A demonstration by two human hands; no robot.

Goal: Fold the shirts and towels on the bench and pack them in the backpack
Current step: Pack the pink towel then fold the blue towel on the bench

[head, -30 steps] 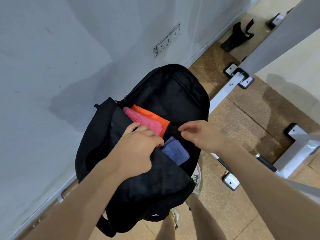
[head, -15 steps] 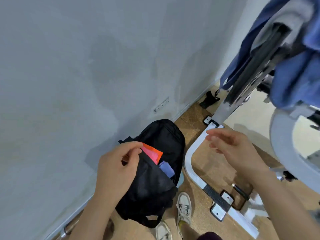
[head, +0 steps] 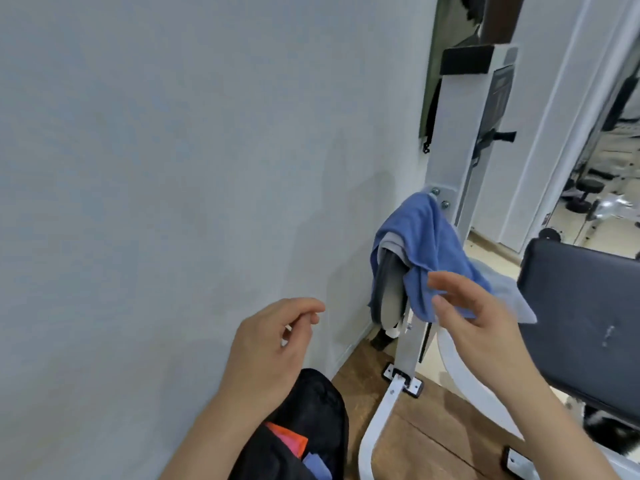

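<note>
Reaching for the next piece looks to us like the step in hand. The blue terry towel (head: 426, 258) hangs right of centre in the frame, draped over a grey cloth (head: 389, 245) on a pad of the white metal machine frame (head: 446, 161). To do it well, we would take the towel high, near the fold where it crosses the pad. We would lift it up and off rather than tug at its low corner, since a pull from below could drag the grey cloth and the pale blue cloth (head: 509, 296) beside it down too. We would then spread it flat on the dark padded counter (head: 581, 306) at the right edge before folding.

Our right hand (head: 485, 327) is raised in front of the towel's lower hem, fingers straight and a little spread. We cannot tell whether the fingertips touch the fabric. Our left hand (head: 266, 348), at lower centre, hovers above the black fabric backpack (head: 318, 410) with fingers loosely curled round nothing. The backpack stands open at the bottom of the frame against the pale wall, with a folded orange cloth (head: 280, 432) and a folded blue cloth (head: 315, 464) showing in its mouth.
</note>
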